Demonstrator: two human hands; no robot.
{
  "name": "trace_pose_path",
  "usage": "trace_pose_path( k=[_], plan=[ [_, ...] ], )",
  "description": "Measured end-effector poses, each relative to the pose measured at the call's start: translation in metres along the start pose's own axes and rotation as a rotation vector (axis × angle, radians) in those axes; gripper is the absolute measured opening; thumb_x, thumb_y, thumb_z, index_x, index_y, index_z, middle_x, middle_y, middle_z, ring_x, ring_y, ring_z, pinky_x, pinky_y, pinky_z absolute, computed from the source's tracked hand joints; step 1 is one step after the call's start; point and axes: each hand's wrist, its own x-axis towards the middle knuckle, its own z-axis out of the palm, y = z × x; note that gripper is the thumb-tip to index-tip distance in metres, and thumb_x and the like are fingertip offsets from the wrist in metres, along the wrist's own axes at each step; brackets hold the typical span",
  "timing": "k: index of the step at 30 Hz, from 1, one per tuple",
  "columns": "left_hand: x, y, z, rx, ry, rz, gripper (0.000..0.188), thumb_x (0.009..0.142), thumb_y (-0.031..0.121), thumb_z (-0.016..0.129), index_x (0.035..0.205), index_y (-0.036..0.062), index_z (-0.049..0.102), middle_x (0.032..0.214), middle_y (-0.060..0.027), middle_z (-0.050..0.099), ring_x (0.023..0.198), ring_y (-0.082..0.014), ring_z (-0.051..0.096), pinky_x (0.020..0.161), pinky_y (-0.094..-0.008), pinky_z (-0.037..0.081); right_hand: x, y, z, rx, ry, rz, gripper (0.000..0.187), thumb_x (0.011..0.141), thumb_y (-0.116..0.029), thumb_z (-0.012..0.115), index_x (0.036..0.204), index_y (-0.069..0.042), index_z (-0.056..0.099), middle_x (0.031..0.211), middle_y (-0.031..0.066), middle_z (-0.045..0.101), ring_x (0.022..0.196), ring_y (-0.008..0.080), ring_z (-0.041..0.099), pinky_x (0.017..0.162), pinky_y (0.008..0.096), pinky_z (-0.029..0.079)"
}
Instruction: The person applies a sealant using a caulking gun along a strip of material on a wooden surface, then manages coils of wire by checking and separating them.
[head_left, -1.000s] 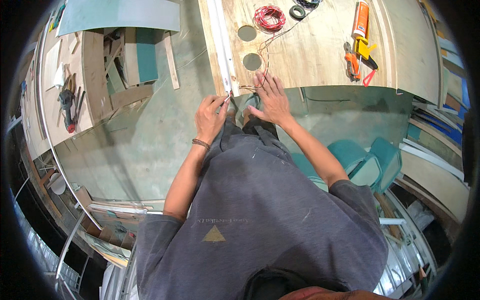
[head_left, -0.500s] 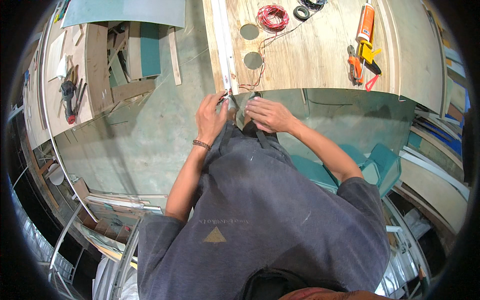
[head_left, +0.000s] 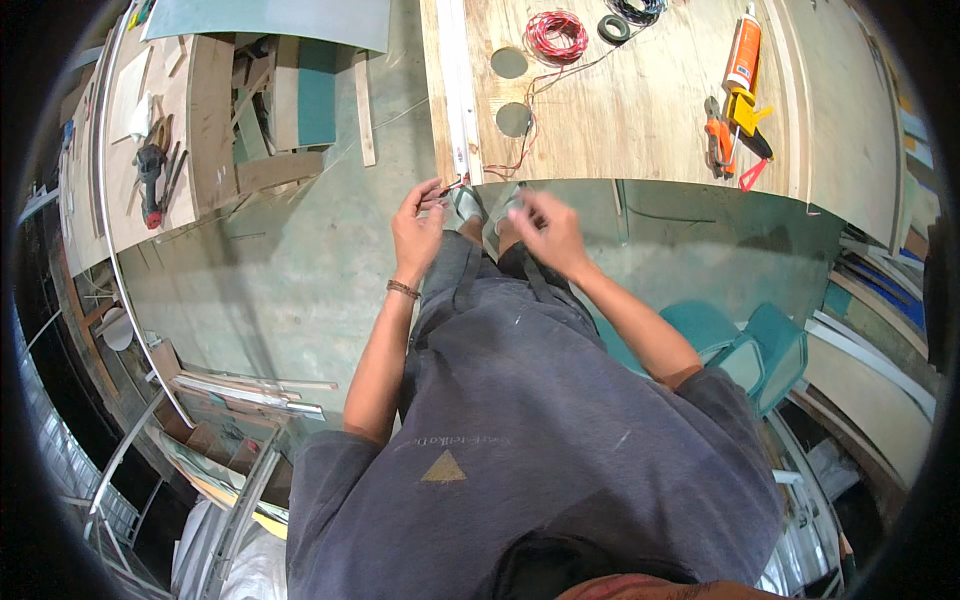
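At the near edge of the plywood panel [head_left: 640, 130], my left hand [head_left: 418, 232] is closed, its fingertips pinching the end of a thin red-and-black wire [head_left: 527, 142]. That wire runs back over the panel beside two round holes to a red coil of wire [head_left: 557, 37]. A white strip [head_left: 459, 95] lies along the panel's left side and ends just beyond the left fingertips. My right hand [head_left: 550, 232] is raised to the right of the left one, apart from the panel. Motion smears its fingers, and whether it holds anything cannot be made out.
Black tape [head_left: 614, 29] and a dark wire coil [head_left: 638, 9] lie by the red coil. Orange-handled pliers [head_left: 719, 145] and a yellow caulking gun [head_left: 745, 105] with an orange-and-white tube rest at right. A power tool [head_left: 151, 180] sits on the left bench. Teal chairs [head_left: 775, 350] stand at right.
My right hand has lifted and moved slightly right, away from the left hand. The left fingers have shifted slightly at the wire end. The whole view has shifted a little.
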Motion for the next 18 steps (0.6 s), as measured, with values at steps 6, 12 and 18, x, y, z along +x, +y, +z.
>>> trace_pose_path(
  k=[6,12,18],
  plan=[
    [0.003,0.016,0.007,0.181,-0.013,0.044,0.027,0.092,0.011,0.073,0.117,0.0016,0.075,0.109,-0.0109,0.075,0.094,-0.0154,0.071,0.084,-0.0305,0.058,0.059,0.002,0.010,0.625,-0.120,0.587,0.034,0.099,-0.032,0.073,0.105,0.002,0.073,0.083,0.0010,0.067,0.073,0.0073,0.063,0.052,0.0233,0.049],
    [0.004,0.012,0.014,0.223,0.008,0.188,0.026,0.091,0.020,0.078,0.107,-0.0007,0.078,0.087,-0.0109,0.077,0.083,-0.0163,0.072,0.080,-0.0330,0.057,0.052,0.016,-0.002,0.671,0.046,0.581,0.033,0.101,-0.030,0.070,0.103,0.003,0.072,0.086,0.0065,0.070,0.075,0.0105,0.066,0.060,0.0262,0.057],
    [0.020,0.009,0.010,0.545,-0.013,0.008,0.024,0.093,0.023,0.077,0.100,-0.0007,0.078,0.085,-0.0092,0.078,0.075,-0.0141,0.072,0.070,-0.0321,0.057,0.062,0.009,-0.002,0.656,0.144,0.553,0.038,0.102,-0.032,0.070,0.105,0.005,0.072,0.088,0.0082,0.072,0.074,0.0123,0.067,0.067,0.0281,0.059]
  ],
)
